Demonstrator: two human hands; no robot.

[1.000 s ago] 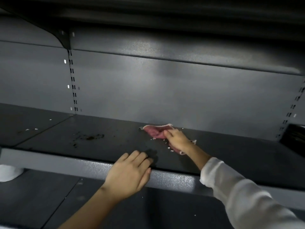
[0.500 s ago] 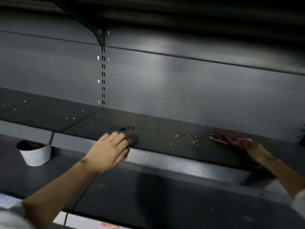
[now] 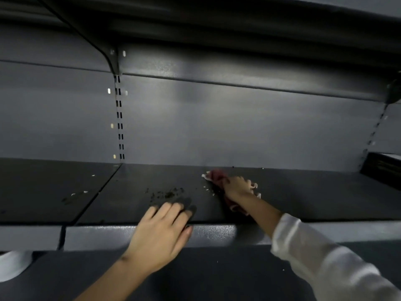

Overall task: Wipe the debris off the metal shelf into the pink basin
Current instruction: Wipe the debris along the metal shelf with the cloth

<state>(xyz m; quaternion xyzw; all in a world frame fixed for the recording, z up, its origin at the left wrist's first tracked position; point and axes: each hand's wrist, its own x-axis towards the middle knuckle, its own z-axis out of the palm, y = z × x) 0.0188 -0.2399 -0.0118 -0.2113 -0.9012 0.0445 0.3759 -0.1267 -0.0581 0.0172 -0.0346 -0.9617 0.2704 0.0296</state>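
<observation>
Two hands on speckled metal shelf (image 3: 303,198): right hand (image 3: 237,187) fingers press crumpled red cloth (image 3: 217,175); left hand (image 3: 161,233) fingers lie flat, together.

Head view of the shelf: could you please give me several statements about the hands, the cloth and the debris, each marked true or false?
1. The right hand presses a reddish cloth on the metal shelf. True.
2. The left hand holds the cloth. False: it rests on the shelf's front edge, holding nothing.
3. Dark debris lies just behind the left hand's fingers. True.
4. The pink basin sits on the shelf beside the cloth. False: no pink basin is visible there.
</observation>
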